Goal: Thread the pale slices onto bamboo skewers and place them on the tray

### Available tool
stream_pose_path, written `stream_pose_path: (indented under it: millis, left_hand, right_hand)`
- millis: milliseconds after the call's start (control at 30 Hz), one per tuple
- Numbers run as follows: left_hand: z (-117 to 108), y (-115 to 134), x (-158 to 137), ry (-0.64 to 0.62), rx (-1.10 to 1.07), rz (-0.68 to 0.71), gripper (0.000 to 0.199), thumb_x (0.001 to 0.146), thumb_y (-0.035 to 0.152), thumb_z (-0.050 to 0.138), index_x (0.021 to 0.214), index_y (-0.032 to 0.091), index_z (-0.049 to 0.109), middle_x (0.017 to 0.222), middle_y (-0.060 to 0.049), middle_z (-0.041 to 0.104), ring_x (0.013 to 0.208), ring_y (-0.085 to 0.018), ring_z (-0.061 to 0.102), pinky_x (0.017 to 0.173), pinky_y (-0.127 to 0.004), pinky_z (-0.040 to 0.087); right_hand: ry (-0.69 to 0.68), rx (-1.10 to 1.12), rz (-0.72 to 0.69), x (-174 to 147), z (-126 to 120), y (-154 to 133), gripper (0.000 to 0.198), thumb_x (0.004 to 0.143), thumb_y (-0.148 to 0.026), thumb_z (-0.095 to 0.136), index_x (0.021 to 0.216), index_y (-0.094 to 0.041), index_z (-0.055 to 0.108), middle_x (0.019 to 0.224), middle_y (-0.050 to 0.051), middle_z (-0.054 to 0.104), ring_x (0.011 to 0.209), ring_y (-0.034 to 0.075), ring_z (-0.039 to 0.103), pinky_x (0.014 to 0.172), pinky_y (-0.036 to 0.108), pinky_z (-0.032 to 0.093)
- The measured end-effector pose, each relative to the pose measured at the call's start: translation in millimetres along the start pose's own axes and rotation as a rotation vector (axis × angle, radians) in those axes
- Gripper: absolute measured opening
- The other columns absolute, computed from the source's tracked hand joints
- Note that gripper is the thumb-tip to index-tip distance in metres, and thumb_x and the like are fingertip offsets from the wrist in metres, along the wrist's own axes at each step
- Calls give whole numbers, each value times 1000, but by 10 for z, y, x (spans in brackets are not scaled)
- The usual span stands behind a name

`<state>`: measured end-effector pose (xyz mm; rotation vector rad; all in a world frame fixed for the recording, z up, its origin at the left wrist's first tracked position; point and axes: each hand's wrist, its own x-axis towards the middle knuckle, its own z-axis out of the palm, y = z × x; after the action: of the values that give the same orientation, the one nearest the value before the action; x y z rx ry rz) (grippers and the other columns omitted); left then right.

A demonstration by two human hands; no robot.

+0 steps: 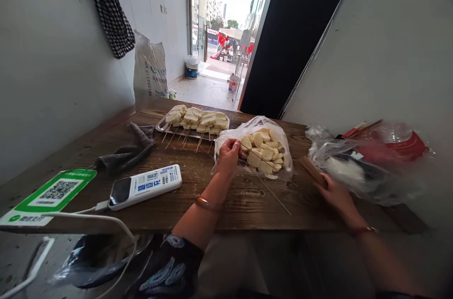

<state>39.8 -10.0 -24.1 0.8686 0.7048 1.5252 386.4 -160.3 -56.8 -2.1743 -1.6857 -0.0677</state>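
Note:
My left hand is closed in a pinch at the left edge of an open clear plastic bag full of pale, thick food slices. A thin bamboo skewer runs from its fingertips across the slices. Another thin skewer lies slantwise on the wood in front of the bag. Farther right, my right hand has its fingers around the near end of a brown bundle, which looks like wooden sticks; motion blurs it. Behind the left hand, a metal tray bears skewered slices, sticks pointing toward me.
On the wooden table are a dark cloth, a white power bank with a cable, and a green QR code card. Crumpled plastic bags lie at the right. Walls flank both sides; a glass doorway stands beyond.

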Motion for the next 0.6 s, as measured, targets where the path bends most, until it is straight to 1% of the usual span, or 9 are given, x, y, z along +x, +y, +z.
stream_pose_path:
  millis: [100,167,267,333,367,433,467,533,600]
  left_hand:
    - [14,3,-34,-33,-38,-60,19,70,30,67,74,18,54,58,6,56,45,-7,50,48,-21,42]
    - [14,21,-44,-44,-56,-96,19,70,29,68,75,18,54,59,5,57,46,-8,51,49,-21,44]
    - [2,68,-43,-39,-89,-109,19,70,28,68,76,18,53,60,5,57,49,-7,52,50,-21,45]
    - [-12,107,-35,-38,-130,-116,21,71,29,68,77,18,52,62,5,57,51,-7,54,53,-22,47]
    - [-19,125,-29,-42,-149,-123,22,71,29,69,78,18,51,64,5,57,52,-7,55,55,-22,48]
    - [-33,156,-20,-56,-178,-133,24,71,30,69,79,18,50,66,4,59,55,-8,57,58,-24,50]
    - [-38,166,-17,-63,-185,-136,24,71,31,69,80,18,50,66,4,59,55,-8,57,59,-25,51]
    - [-44,176,-13,-70,-193,-140,25,71,31,70,79,18,49,67,4,60,56,-8,58,60,-25,51]
    - [-46,176,-14,-74,-199,-146,25,71,30,70,79,18,49,66,4,60,56,-8,58,60,-25,52]
  right_hand:
    - [1,-48,-36,78,48,50,42,82,-39,53,116,-15,61,101,14,71,91,30,67,78,41,51]
    - [41,-45,-55,78,54,-43,41,84,-38,51,115,-13,62,109,17,69,101,31,64,87,44,49]
    - [51,45,-168,-53,49,-388,35,91,-38,47,111,-16,65,111,16,68,103,30,63,93,44,46]
    - [-76,154,-266,-203,69,-719,30,94,-39,46,103,-21,68,105,11,70,94,26,65,85,39,50]
    - [-111,188,-300,-276,91,-892,29,93,-40,48,99,-21,69,100,10,70,91,25,66,83,38,50]
    - [-175,217,-352,-383,158,-1206,25,93,-39,52,102,-21,68,97,9,68,87,23,65,77,35,51]
    - [-176,213,-363,-407,198,-1332,23,92,-37,54,102,-21,67,96,8,67,87,23,64,76,34,51]
    - [-161,183,-376,-396,272,-1505,17,92,-31,53,97,-20,65,95,8,66,87,23,63,76,34,50]
    - [-156,134,-394,-338,316,-1572,15,94,-24,50,90,-20,63,93,7,65,86,22,63,77,33,49]
